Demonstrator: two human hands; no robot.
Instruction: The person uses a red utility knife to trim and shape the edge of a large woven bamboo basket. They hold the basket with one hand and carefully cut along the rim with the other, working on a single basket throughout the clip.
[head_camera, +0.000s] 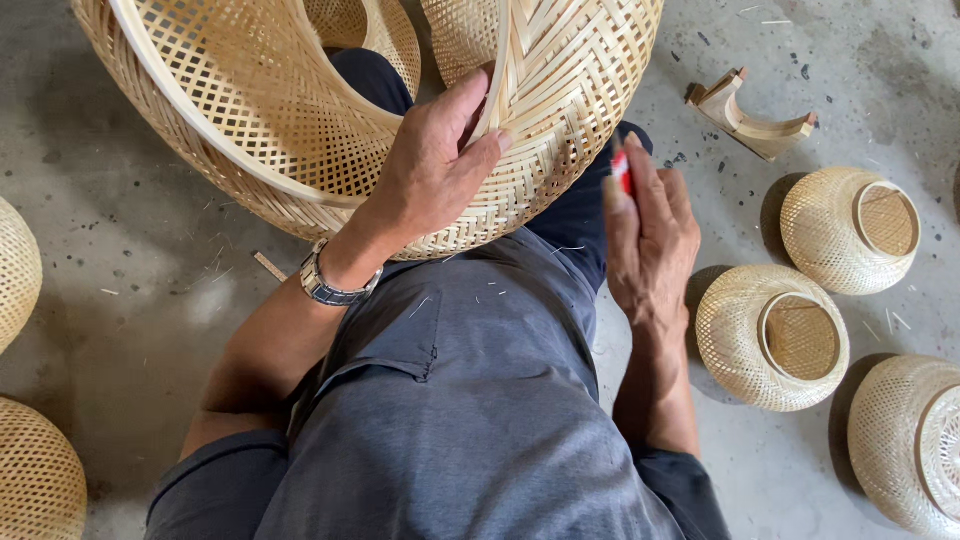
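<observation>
Nearest: grey trousers (470, 400) fill the foreground, a few pale fibre slivers lying on the cloth. Left hand (435, 165), steel wristwatch (335, 285) on the wrist, clamps the big woven bamboo basket (300, 120) resting on the lap; fingers curl over a band of flat strips, thumb pressed on the outer weave. Right hand (650, 235) sits just beside the basket's right flank, fingers closed round a small red tool (622, 172); only its tip shows, can't tell what kind. Risks, my read: one-handed hold on a curved, springy shell, so it could roll off the knees if that grip loosens; the tool tip is close to the thin strips, and a slip could split or fray them; splinters likely near the left fingertips. Basket: herringbone weave on the right, open square lattice on the left, smooth bent rim strip. Further out on the speckled concrete floor (150, 250): three small domed woven baskets (770, 335) at right, round wooden discs in their mouths, a curved wooden piece (750, 115) beyond, more woven domes (35, 480) at left.
</observation>
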